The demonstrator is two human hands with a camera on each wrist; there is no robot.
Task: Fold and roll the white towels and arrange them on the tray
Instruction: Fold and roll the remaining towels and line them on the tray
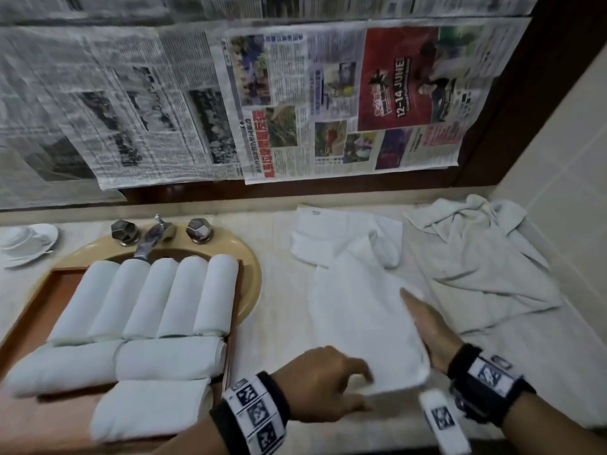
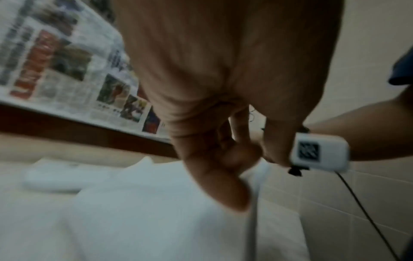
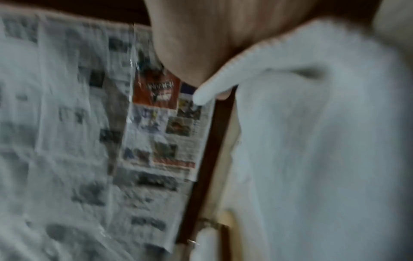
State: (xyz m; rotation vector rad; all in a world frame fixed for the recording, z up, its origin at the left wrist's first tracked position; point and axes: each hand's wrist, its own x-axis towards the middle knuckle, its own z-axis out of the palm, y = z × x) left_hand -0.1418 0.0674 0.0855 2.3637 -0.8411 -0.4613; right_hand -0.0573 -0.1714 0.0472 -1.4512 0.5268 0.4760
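A white towel [image 1: 354, 307] lies spread flat on the counter right of the sink. My left hand [image 1: 364, 392] is at its near edge with curled fingers pinching the cloth; the left wrist view shows the curled left hand [image 2: 223, 167] just above the towel [image 2: 145, 211]. Straight fingers of my right hand [image 1: 423, 323] lie along the towel's right edge. In the right wrist view the towel [image 3: 324, 141] drapes over that hand [image 3: 212, 44]. On the left, a wooden tray [image 1: 65, 280] holds several rolled white towels [image 1: 157, 300] in rows.
A crumpled towel [image 1: 486, 257] lies at the back right against the tiled wall [image 1: 558, 159]. The tray sits across a tan sink [image 1: 249, 267] with a chrome faucet [image 1: 147, 238]. A cup and saucer [image 1: 26, 241] stand far left. Newspaper [image 1: 197, 110] covers the mirror behind.
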